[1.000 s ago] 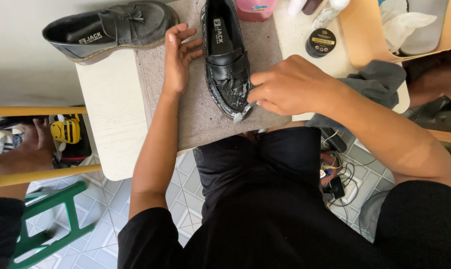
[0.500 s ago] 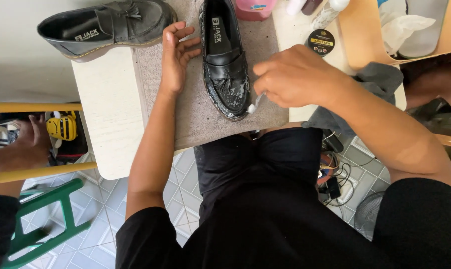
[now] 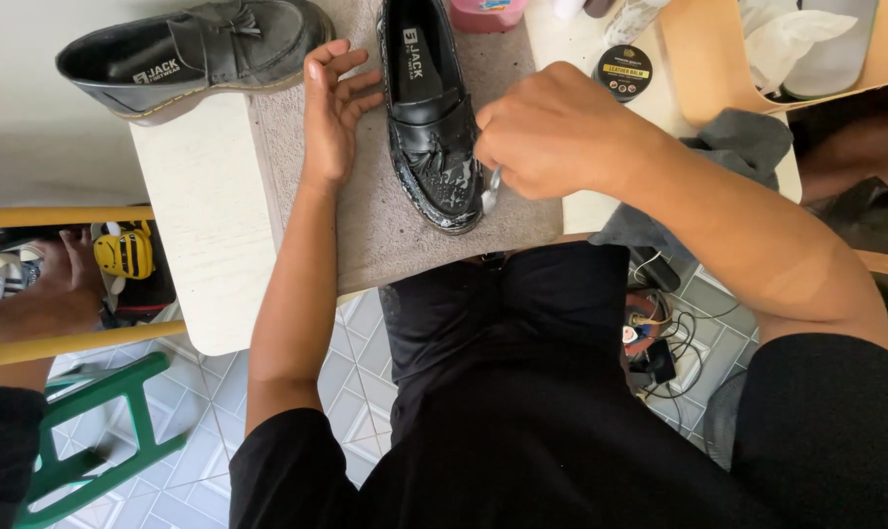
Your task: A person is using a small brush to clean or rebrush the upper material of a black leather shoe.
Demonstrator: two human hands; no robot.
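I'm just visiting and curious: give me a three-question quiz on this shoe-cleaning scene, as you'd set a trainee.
1. True or false: the left hand lies open beside the foamy shoe.
2. The right hand works at the shoe's: A heel, B toe, C sole?
3. What does the foamy shoe rest on?

Key: 1 true; 2 B; 3 a grey mat on the table.
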